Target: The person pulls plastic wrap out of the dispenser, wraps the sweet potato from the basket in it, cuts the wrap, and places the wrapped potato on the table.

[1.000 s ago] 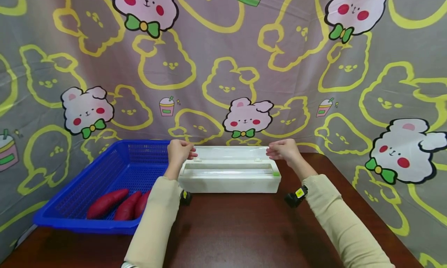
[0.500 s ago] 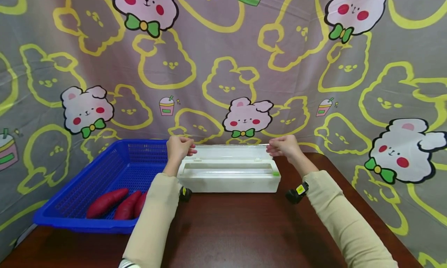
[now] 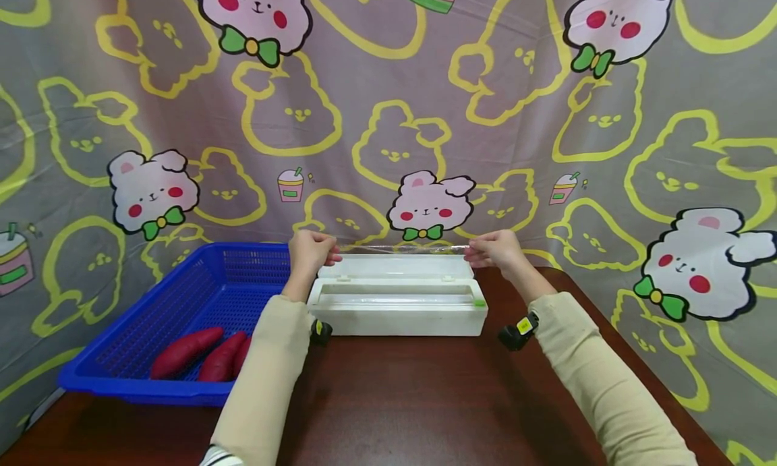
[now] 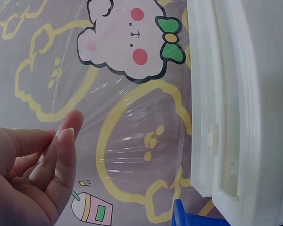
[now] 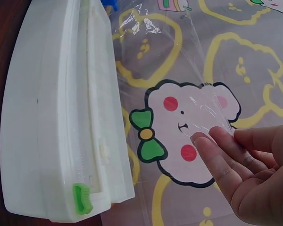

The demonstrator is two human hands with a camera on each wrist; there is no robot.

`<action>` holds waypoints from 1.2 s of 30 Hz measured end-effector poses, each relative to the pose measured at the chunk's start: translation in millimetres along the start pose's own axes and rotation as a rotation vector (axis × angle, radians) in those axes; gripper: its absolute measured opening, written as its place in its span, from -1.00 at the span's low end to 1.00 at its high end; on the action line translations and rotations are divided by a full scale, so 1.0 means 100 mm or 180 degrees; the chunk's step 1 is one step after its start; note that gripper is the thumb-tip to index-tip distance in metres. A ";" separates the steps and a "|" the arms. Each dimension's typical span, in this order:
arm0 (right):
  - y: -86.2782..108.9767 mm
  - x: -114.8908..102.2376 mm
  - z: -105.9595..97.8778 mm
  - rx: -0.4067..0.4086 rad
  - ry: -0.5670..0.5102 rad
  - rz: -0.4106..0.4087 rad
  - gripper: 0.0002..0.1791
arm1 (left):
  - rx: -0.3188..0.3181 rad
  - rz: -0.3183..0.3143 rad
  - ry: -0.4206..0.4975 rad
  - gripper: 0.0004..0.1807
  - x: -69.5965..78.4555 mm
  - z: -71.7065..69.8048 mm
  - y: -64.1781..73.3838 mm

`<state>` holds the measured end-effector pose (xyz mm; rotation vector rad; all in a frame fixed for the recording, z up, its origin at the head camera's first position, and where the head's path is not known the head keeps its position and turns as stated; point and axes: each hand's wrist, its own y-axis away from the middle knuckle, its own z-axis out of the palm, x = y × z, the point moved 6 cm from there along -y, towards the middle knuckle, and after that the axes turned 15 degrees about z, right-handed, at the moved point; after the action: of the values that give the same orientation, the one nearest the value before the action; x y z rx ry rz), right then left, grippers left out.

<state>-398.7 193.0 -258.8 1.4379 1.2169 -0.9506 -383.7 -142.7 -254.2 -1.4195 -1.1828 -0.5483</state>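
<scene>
A clear sheet of cling film [image 3: 403, 249] stretches between my two hands, above and behind the raised lid of a white cling film dispenser [image 3: 397, 322]. Thumb and fingertips of my left hand [image 3: 311, 255] pinch the sheet's left corner. At the other corner, my right hand [image 3: 499, 251] pinches the film the same way. In the left wrist view, creases run through the film [image 4: 125, 127] from the left hand [image 4: 37, 174] towards the dispenser [image 4: 269, 117]. A green cutter slider [image 5: 82, 198] sits at the dispenser's right end in the right wrist view.
A blue plastic basket [image 3: 152, 397] stands left of the dispenser, with several red sweet potatoes [image 3: 185, 353] in it, partly behind the left sleeve. The brown table [image 3: 413, 398] extends in front. A patterned cloth [image 3: 388, 68] hangs close behind.
Both hands have risen slightly, drawing the film's edge up from in front of the lid to above it. The dispenser and basket stay where they were.
</scene>
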 end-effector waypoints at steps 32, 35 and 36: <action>0.10 -0.28 -0.06 -0.0130 -0.0043 -0.0115 -0.70 | -0.0153 -0.0107 0.0314 -0.74 0.14 -0.11 -0.14; 0.10 -0.30 -0.07 -0.0054 0.0011 -0.0072 -0.70 | -0.0123 -0.0114 0.0307 -0.75 0.17 -0.11 -0.15; 0.10 -0.31 -0.08 -0.0064 0.0006 -0.0073 -0.71 | -0.0114 -0.0119 0.0302 -0.75 0.17 -0.11 -0.15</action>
<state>-394.8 194.0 -225.2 1.4120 1.2435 -0.9502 -387.2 -149.1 -229.9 -1.3887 -1.1307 -0.6586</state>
